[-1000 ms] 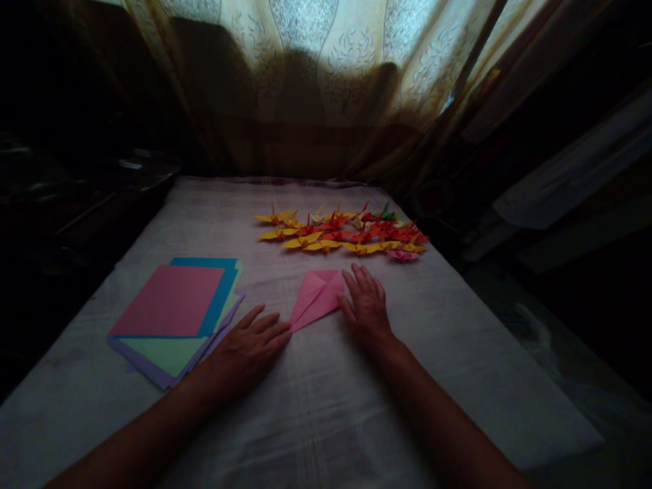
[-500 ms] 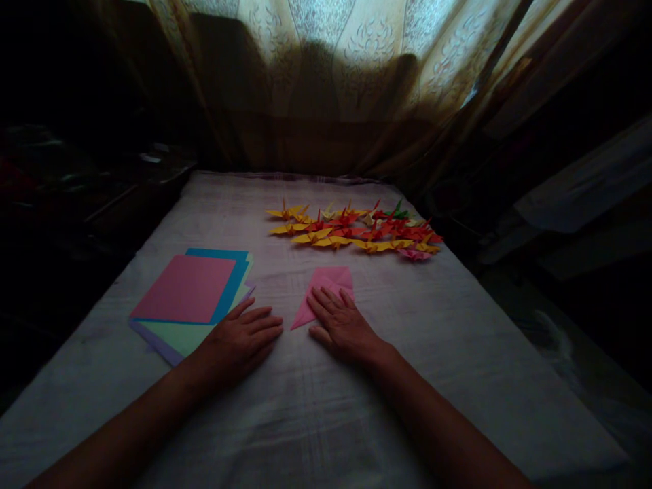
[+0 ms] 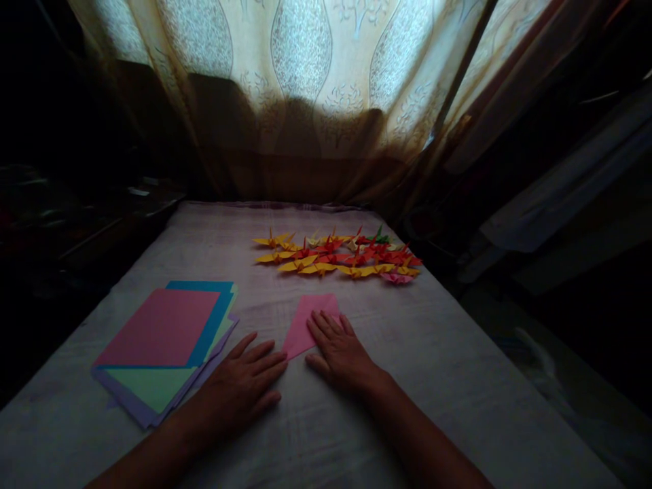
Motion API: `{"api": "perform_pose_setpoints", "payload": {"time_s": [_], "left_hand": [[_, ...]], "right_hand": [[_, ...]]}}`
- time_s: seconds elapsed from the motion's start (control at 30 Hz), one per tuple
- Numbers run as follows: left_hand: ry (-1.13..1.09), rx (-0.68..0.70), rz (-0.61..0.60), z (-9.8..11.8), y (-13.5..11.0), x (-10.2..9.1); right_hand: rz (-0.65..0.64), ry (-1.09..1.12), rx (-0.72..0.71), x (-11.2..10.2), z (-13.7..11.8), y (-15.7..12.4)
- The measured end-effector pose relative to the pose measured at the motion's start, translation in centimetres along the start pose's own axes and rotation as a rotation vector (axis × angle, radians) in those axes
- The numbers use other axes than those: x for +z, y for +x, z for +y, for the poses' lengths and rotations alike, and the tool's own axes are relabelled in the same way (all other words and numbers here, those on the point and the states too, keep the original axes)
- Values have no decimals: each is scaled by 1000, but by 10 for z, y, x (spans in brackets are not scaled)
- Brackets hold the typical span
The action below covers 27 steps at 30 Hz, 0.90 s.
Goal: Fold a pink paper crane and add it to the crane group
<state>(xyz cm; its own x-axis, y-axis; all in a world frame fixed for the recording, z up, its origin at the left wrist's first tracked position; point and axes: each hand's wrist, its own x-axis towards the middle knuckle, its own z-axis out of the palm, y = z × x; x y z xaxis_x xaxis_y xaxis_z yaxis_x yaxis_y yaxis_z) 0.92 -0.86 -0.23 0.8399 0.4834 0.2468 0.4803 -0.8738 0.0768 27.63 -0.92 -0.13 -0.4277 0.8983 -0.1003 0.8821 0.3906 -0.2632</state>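
A folded piece of pink origami paper (image 3: 304, 324) lies flat on the cloth-covered table, its narrow point toward me. My right hand (image 3: 340, 350) rests palm down on its right side, fingers stretched out and covering part of it. My left hand (image 3: 249, 380) lies flat with fingers spread, a fingertip at the paper's near point; whether it presses there I cannot tell. Just left of that hand sits a stack of square paper, with a pink sheet (image 3: 163, 327) on top, a blue sheet (image 3: 210, 333) below it, then pale green (image 3: 147, 387) and purple sheets (image 3: 133, 407).
Rows of folded paper cranes (image 3: 331, 258) in yellow, red, green, white and pink stand at the table's far right. A patterned curtain (image 3: 300, 129) hangs behind the table. The white checked tablecloth (image 3: 432, 407) reaches the right edge; dark clutter lies to the left.
The view has tilted up and shifted slightly. My left hand has come to the near point of the pink paper. My right hand has slid toward its right edge, uncovering more of its left side.
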Motion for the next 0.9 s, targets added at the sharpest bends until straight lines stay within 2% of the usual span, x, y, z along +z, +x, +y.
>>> {"api": "perform_pose_setpoints", "payload": {"time_s": [0.13, 0.27, 0.37, 0.47, 0.53, 0.63, 0.9], "left_hand": [[14, 16, -5, -3, 1, 3], [-2, -6, -14, -3, 1, 3], [-36, -26, -39, -4, 3, 2], [-78, -39, -51, -4, 8, -2], [-110, -62, -37, -4, 15, -5], [-147, -101, -10, -3, 31, -9], [-152, -127, -10, -16, 67, -6]], "right_hand": [[-35, -23, 118, -11, 16, -4], [-20, -32, 149, -12, 21, -6], [61, -15, 158, -7, 21, -7], [205, 32, 216, -4, 21, -6], [290, 73, 238, -4, 20, -3], [348, 118, 228, -8, 15, 4], [349, 180, 229, -24, 7, 10]]}}
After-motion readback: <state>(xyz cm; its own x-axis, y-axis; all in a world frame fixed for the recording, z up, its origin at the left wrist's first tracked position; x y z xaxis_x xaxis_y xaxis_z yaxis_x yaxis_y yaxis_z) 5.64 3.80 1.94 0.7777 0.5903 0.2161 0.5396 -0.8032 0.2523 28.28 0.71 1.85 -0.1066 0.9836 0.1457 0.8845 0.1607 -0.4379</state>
